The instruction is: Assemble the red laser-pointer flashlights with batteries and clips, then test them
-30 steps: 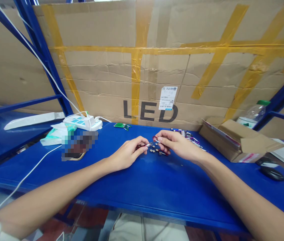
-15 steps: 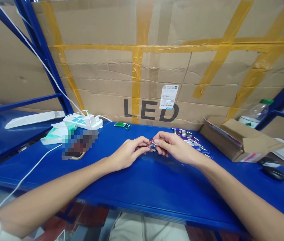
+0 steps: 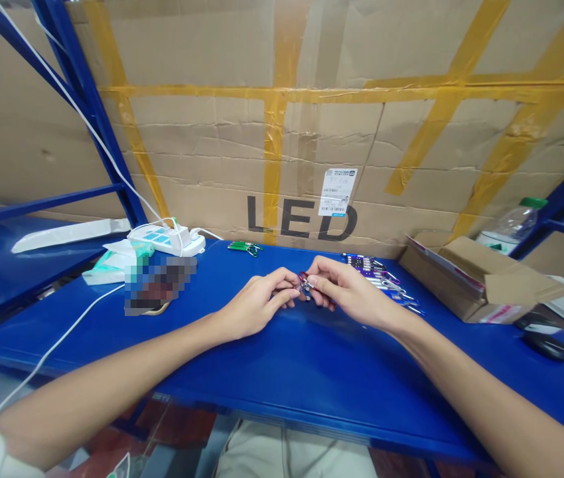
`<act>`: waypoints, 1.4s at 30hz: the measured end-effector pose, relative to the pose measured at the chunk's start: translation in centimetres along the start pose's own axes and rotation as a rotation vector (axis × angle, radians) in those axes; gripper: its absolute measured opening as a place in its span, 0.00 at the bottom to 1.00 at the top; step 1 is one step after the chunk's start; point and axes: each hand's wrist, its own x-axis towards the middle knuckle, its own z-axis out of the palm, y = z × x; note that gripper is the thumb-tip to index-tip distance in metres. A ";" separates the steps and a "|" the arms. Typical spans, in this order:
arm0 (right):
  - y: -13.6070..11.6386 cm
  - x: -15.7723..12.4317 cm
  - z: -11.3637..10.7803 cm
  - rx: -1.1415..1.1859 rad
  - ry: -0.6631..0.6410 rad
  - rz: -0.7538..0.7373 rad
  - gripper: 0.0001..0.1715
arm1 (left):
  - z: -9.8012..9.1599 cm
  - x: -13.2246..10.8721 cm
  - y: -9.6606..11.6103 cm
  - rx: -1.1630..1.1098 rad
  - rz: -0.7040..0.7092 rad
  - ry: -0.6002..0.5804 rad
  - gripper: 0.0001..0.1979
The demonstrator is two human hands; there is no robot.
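Note:
Just over the blue table, a small red carabiner clip (image 3: 304, 276) with shiny metal ring parts is pinched between the thumb and forefinger of my right hand (image 3: 336, 282). My left hand (image 3: 259, 302) is closed in a pinch right beside it, fingertips meeting at the metal parts. What lies between those left fingertips is mostly hidden. Behind my right hand, a row of purple, silver, black and blue carabiner keychains (image 3: 386, 282) lies partly covered. A few green carabiner keychains (image 3: 245, 247) rest at the back of the table.
On the left are a white power strip (image 3: 187, 246), a tissue pack (image 3: 113, 262) and a blurred-out phone (image 3: 160, 285). An open cardboard box (image 3: 454, 282), a black mouse (image 3: 547, 346) and a plastic bottle (image 3: 513, 222) stand right. A large carton (image 3: 202, 146) walls the back of the table (image 3: 282, 372).
My left fingertips have shifted slightly at the metal parts beside the red clip. My right hand keeps its pinch. The whole view has moved a little.

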 end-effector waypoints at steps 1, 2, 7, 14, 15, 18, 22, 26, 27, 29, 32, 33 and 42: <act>0.0 0.1 0.1 0.022 0.009 0.000 0.24 | 0.0 0.0 0.0 0.006 0.000 0.007 0.11; 0.1 0.1 0.1 0.050 0.018 -0.003 0.25 | 0.0 0.0 0.1 0.010 0.000 0.014 0.11; 0.1 0.2 0.2 0.134 0.002 0.022 0.26 | -0.1 0.1 -0.2 0.030 0.016 0.052 0.12; -0.2 0.0 -0.4 0.065 -0.007 0.064 0.27 | -0.4 0.3 -0.7 -0.012 0.009 0.075 0.12; -0.2 -0.1 -0.7 0.032 -0.003 0.063 0.27 | -0.5 0.3 -0.6 0.001 0.005 0.074 0.12; -0.5 -0.3 -1.9 -0.080 -0.001 0.066 0.25 | -0.7 0.3 -0.2 0.152 0.028 0.094 0.11; -1.2 -0.7 -3.5 -0.255 -0.087 0.049 0.25 | -1.1 0.2 -0.1 0.340 0.126 0.106 0.12; -2.1 -1.1 -4.5 -0.344 -0.191 0.106 0.26 | -1.2 0.2 -0.3 0.415 0.179 0.071 0.14; -2.3 -1.2 -4.7 -0.358 -0.217 0.118 0.27 | -1.2 0.2 -0.3 0.423 0.184 0.061 0.14; -2.3 -1.2 -5.0 -0.377 -0.255 0.134 0.27 | -1.2 0.1 -0.3 0.436 0.185 0.032 0.14; -2.1 -1.3 -5.2 -0.388 -0.290 0.143 0.28 | -1.2 -0.1 -0.2 0.444 0.175 -0.019 0.14; -2.0 -1.3 -5.2 -0.385 -0.307 0.152 0.28 | -1.2 -0.1 -0.2 0.442 0.173 -0.037 0.14; -1.0 -1.7 -4.4 -0.310 -0.556 0.349 0.20 | -1.2 -0.2 -0.3 0.390 0.201 -0.319 0.14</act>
